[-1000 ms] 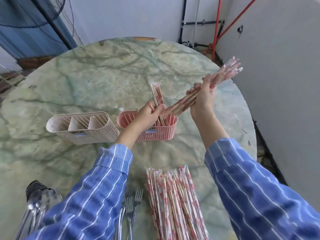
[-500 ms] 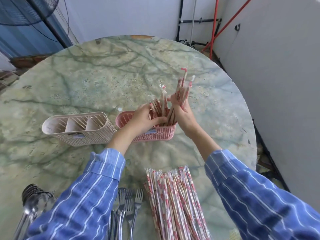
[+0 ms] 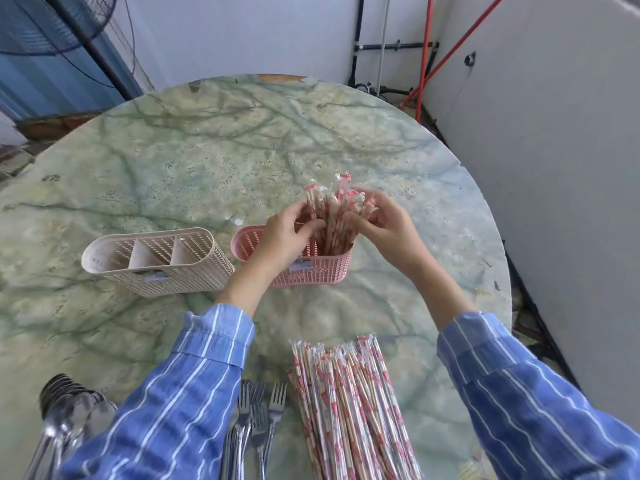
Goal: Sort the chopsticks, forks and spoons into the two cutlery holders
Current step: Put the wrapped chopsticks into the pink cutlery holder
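A pink cutlery holder [image 3: 311,271] stands mid-table with a bundle of wrapped chopsticks [image 3: 332,216] upright in its right compartment. My left hand [image 3: 285,233] curls its fingers around the left side of that bundle. From the right, my right hand [image 3: 384,225] grips the bundle's tops. A beige three-compartment holder [image 3: 194,271] stands to the left, with nothing in it. Several wrapped chopsticks [image 3: 349,403] lie in a pile near me. Forks [image 3: 258,417] lie left of that pile, and spoons [image 3: 65,414] sit at the bottom left.
The round green marble table [image 3: 207,161] stretches bare beyond the holders. A white wall [image 3: 554,168] runs close along the table's right edge. Red and black pipes [image 3: 424,57] stand in the far corner. A fan [image 3: 52,22] is at the top left.
My right hand swung its bundle of chopsticks from tilted in the air down into the pink holder's right compartment. Both hands now close around the upright bundle.
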{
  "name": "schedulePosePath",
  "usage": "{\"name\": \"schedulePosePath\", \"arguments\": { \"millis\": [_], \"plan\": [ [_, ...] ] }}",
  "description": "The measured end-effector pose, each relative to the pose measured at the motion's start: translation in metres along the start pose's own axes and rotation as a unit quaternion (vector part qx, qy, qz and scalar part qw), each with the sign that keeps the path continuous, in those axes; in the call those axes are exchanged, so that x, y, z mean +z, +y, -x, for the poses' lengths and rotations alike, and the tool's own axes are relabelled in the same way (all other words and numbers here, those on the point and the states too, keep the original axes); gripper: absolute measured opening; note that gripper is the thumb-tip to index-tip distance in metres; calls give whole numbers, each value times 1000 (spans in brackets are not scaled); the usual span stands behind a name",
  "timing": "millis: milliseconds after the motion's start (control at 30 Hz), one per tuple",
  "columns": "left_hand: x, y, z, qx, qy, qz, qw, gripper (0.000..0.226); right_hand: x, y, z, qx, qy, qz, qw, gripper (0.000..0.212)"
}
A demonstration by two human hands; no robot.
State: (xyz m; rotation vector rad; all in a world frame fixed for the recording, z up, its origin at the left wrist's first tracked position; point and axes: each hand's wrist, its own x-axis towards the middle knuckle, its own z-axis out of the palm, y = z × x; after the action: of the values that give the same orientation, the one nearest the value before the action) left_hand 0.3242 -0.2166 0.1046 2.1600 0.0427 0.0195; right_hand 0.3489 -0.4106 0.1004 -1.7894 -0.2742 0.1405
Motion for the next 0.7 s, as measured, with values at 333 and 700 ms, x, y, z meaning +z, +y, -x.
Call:
{"name": "schedulePosePath", "arguments": {
  "millis": [333, 700],
  "plan": [
    [1, -8, 7, -10, -64, -29, 998, 53, 3, 6, 2, 40, -43, 29, 998, 62],
    [4, 13, 7, -14, -91, 3, 996, 38, 4, -16, -14, -121, -20, 123, 985, 31]
  ]
}}
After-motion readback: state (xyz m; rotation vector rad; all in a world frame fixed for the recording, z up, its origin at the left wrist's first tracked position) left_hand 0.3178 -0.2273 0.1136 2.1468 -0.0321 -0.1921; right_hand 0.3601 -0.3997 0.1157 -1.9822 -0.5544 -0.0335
